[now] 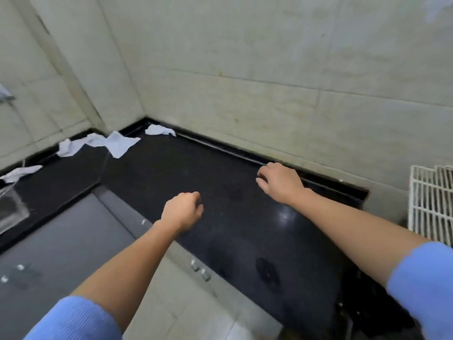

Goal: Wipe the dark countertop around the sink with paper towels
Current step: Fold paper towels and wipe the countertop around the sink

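Observation:
The dark speckled countertop (220, 173) runs along a tiled corner. Several crumpled white paper towels lie on it at the back left: one in the corner (160, 130), a larger one (117, 143) beside it, another (71, 147) further left, and one (20, 171) near the left edge. My left hand (182, 211) hovers over the counter's front edge with loosely curled fingers and holds nothing. My right hand (279, 180) is over the counter near the back wall strip, fingers curled downward, with nothing visible in it.
A white wire rack (431, 204) stands at the counter's right end. A steel sink (12, 207) shows at the far left edge. Grey cabinet fronts (73, 236) and small knobs (201, 269) sit below the counter. Tiled walls (269, 69) enclose the back.

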Demonstrator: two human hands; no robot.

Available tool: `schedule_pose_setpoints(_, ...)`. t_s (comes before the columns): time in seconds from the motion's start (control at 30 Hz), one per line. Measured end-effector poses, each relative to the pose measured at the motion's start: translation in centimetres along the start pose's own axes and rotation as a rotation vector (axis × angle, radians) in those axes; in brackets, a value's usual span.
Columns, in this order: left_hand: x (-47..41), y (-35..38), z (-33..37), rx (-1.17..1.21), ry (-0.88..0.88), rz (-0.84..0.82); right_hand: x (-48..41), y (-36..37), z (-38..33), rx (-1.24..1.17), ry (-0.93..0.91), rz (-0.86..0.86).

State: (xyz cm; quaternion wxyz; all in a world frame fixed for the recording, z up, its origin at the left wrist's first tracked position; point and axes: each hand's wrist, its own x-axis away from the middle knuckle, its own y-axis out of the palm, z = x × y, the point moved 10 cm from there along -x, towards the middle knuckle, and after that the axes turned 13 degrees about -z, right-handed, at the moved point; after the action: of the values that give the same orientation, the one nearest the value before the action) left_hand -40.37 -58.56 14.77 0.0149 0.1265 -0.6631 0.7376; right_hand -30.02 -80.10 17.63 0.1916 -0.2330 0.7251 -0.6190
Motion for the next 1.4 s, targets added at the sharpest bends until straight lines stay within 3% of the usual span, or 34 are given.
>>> schedule_pose_setpoints(0.2, 3.1, -1.0, -17.4, 0.012, -0.139, -0.016, -6.4, 4.2, -15.6, 0.006, -0.072, -0.091)
schedule_pose_setpoints(0.37, 3.1, -1.8, -26.0, 0.066, -0.189, -0.001, -11.5, 5.8, -23.7, 0.028, -0.129, -0.131)
schedule_pose_setpoints(0.63, -1.7, -0.4, -34.8, 0.127, -0.206, -0.038, -22.7, 10.1, -29.8, 0.045, -0.154, -0.213)
schedule_pose_setpoints(0.93, -11.2, -6.4, -48.9, 0.093, -0.295, -0.005, -39.5, 13.7, -36.6, 0.008, -0.182, -0.293)
schedule_pose_setpoints(1.13, -15.7, -6.4, -55.8, 0.13, -0.293, -0.034, -48.5, 15.3, -42.2, 0.033, -0.221, -0.357)
schedule_pose_setpoints(1.4, -24.2, -6.1, -68.7, 0.168, -0.227, -0.07, -59.8, 20.9, -48.8, 0.009, -0.13, -0.434)
